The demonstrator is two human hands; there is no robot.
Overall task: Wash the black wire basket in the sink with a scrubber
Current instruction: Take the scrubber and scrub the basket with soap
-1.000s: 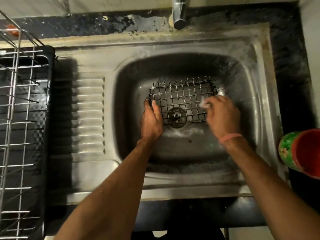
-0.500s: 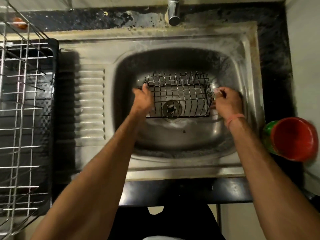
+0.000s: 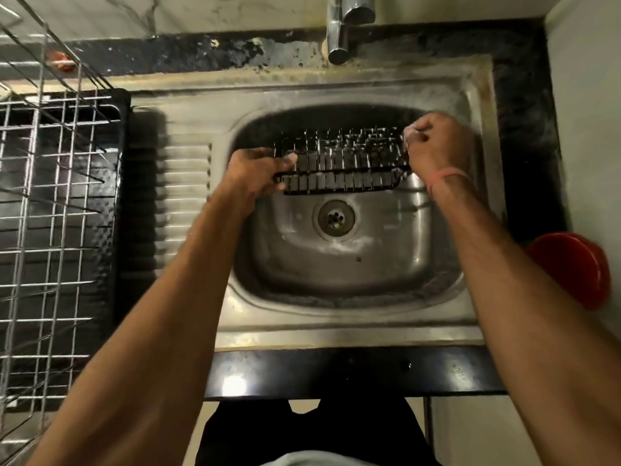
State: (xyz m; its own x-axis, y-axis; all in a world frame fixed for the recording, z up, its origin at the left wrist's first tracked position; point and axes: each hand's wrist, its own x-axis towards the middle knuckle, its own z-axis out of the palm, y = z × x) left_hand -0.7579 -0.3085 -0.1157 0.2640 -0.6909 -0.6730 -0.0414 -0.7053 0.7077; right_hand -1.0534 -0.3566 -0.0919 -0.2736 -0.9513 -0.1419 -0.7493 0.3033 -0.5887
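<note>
Gripping black wire basket (image 3: 339,163) at its left end, left hand (image 3: 255,173) curled; basket blurred, sudsy, tilted above drain (image 3: 336,218) in steel sink (image 3: 336,327); right hand (image 3: 437,142) fisted on pale scrubber (image 3: 408,132) at right end.

The dark speckled table (image 3: 235,53) carries a steel sink (image 3: 336,334) at its centre. A wire rack (image 3: 50,203) on a black tray (image 3: 122,136) stands at 9 o'clock, a red cup (image 3: 578,267) at 3 o'clock.

Dull, stained steel sink (image 3: 356,334), glossy black wire basket (image 3: 339,159), shiny metal rack (image 3: 50,210), polished tap (image 3: 346,25).
</note>
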